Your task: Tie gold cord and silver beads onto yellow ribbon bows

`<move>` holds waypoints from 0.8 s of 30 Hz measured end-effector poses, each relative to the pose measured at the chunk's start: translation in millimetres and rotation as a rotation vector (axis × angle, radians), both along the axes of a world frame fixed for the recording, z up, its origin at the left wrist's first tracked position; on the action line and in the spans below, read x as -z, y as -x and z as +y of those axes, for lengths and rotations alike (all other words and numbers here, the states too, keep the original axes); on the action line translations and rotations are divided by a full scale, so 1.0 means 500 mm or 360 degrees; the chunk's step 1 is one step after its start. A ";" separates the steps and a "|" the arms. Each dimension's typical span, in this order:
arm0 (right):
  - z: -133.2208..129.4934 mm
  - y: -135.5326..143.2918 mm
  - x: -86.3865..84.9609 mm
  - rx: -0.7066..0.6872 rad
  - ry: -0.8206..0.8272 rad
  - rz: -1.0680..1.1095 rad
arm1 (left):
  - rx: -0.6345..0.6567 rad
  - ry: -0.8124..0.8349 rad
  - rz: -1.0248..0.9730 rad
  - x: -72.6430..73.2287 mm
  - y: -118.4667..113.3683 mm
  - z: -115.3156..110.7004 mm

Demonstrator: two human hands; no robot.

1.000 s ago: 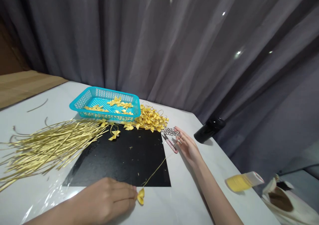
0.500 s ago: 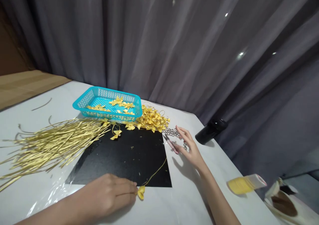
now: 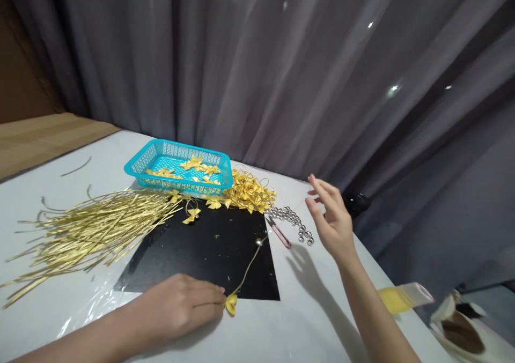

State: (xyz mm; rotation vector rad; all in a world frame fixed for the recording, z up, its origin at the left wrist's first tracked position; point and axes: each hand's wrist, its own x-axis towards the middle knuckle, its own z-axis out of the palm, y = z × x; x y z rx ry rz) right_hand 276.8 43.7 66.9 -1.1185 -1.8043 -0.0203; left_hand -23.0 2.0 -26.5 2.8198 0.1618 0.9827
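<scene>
My left hand (image 3: 193, 305) lies low on the table with its fingers pressed together, pinching a yellow ribbon flower (image 3: 230, 304). From the flower a thin gold cord (image 3: 247, 272) rises to the right across the black mat (image 3: 201, 261). One silver bell or bead (image 3: 259, 242) sits on this cord. My right hand (image 3: 332, 218) is raised above the table's right side. A faint line, seemingly the cord's far part, reaches its fingertips. Below it lie several loose silver beads (image 3: 287, 214) and small pink-handled snips (image 3: 279, 232).
A blue basket (image 3: 139, 165) with yellow ribbon flowers stands at the back, a heap of flowers (image 3: 249, 191) beside it. A bundle of gold cords (image 3: 104, 223) lies left. A dark bottle (image 3: 357, 204) and a yellow-filled bottle (image 3: 404, 297) are at the right.
My right hand has lifted away from the silver beads, up and to the right. One silver bead now shows on the cord, which has risen. The left hand still pinches the flower.
</scene>
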 end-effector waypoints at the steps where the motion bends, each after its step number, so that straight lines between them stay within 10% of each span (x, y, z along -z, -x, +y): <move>1: 0.001 0.013 -0.015 -0.0018 -0.0024 0.0058 | 0.0001 -0.0003 -0.0016 0.001 0.001 0.000; 9: 0.002 0.104 -0.093 -0.0162 -0.0041 0.0679 | -0.0069 0.0053 -0.0196 0.014 0.008 -0.001; 24: -0.002 0.148 -0.202 -0.0471 0.0052 0.0746 | 0.0091 0.0419 -0.0218 0.010 0.007 -0.009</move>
